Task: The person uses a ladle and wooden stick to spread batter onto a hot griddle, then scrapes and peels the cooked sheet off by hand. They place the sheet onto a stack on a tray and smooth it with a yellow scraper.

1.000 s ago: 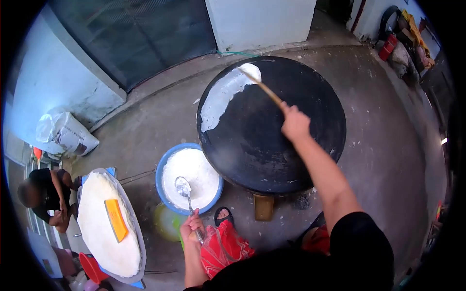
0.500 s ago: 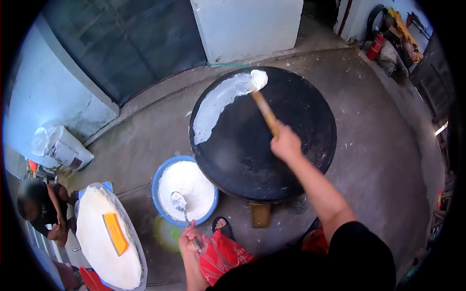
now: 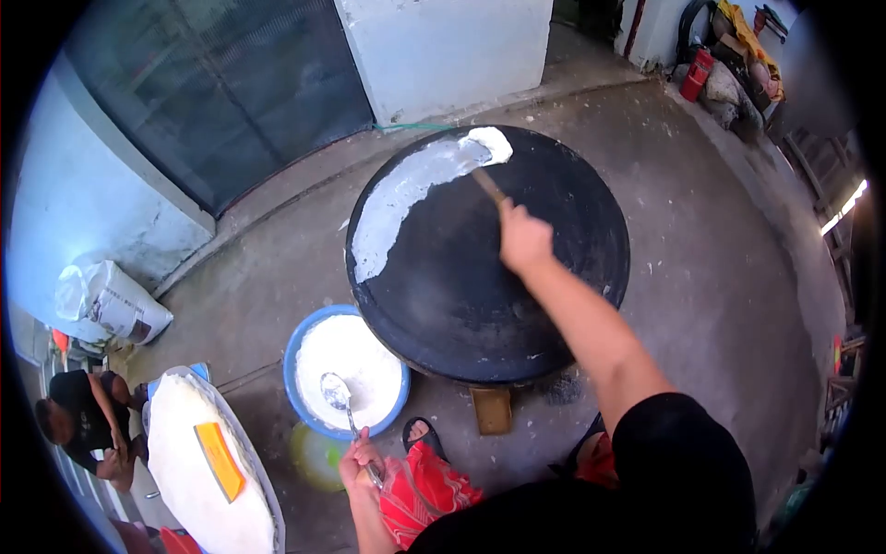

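Observation:
On a large round black griddle (image 3: 498,286), a band of white batter (image 3: 392,208) curves along the far left edge and ends in a thick lump. My right hand (image 3: 526,238) is closed around the wooden handle of a spreader (image 3: 489,185), whose far end meets the batter near the lump. My left hand (image 3: 362,459) grips a metal spoon (image 3: 337,391). The spoon's bowl hangs over a blue basin (image 3: 292,369) full of white batter (image 3: 346,355), just left of the griddle.
A stack of thin white sheets (image 3: 198,462) with an orange scraper-like piece (image 3: 220,460) on top stands at lower left. Beside it a person (image 3: 88,415) sits. A white sack (image 3: 125,300) leans by the wall. A small brown block (image 3: 491,411) lies under the griddle's near edge.
My right hand has moved up and slightly left over the griddle, with the spreader's handle swinging along. The lump of batter has shifted a little further right along the rim. The left hand keeps its spoon.

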Tool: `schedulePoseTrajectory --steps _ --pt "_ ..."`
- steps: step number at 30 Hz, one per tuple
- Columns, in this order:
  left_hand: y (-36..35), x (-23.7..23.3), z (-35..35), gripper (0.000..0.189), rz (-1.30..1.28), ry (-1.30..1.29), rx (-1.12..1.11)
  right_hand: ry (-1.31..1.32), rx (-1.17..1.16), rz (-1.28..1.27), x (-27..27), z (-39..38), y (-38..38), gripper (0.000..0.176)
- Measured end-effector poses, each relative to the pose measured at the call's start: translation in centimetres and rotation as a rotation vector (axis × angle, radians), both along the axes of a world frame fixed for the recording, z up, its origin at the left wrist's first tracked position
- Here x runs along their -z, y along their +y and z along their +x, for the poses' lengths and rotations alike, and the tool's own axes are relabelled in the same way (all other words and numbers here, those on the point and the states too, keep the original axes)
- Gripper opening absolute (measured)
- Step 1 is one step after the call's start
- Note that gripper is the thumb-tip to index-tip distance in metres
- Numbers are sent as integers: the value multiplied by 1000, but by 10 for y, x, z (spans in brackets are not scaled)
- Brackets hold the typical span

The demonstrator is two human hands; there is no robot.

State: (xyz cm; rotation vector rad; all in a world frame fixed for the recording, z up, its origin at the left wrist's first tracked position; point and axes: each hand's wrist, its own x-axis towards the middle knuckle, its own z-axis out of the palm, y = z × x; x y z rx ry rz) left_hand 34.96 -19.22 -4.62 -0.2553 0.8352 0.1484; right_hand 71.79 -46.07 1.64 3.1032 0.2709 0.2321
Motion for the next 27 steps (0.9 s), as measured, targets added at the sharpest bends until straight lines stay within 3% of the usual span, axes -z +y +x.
schedulePoseTrajectory --steps 1,4,6,9,12,16,19,20,22,24,27 --pt "3 3 -5 30 3 13 4 -69 82 7 12 17 -21 41" --pt "8 10 -5 32 -4 -57 25 62 123 107 -9 -26 -49 57" --pt "7 7 -1 26 16 8 -10 145 199 195 -7 -68 -30 65" --pt "8 8 -1 34 3 10 -2 141 -139 131 4 -72 -8 61" --pt "8 7 -7 34 9 8 23 34 134 47 6 -17 -46 55" --pt "8 2 -1 26 20 21 -23 184 267 196 -21 -56 -63 67" --pt "7 -1 1 25 15 36 -31 232 143 277 -27 -64 -27 68" --pt "6 -4 1 25 20 36 -28 120 30 208 -10 -47 -21 59" --pt "3 -8 3 24 62 68 5 13 66 24 7 -4 -26 47" --pt "2 -13 1 24 84 86 17 -16 175 0 8 10 -56 39" --pt "9 -8 -5 27 73 30 28 161 228 91 -28 -40 -90 52"
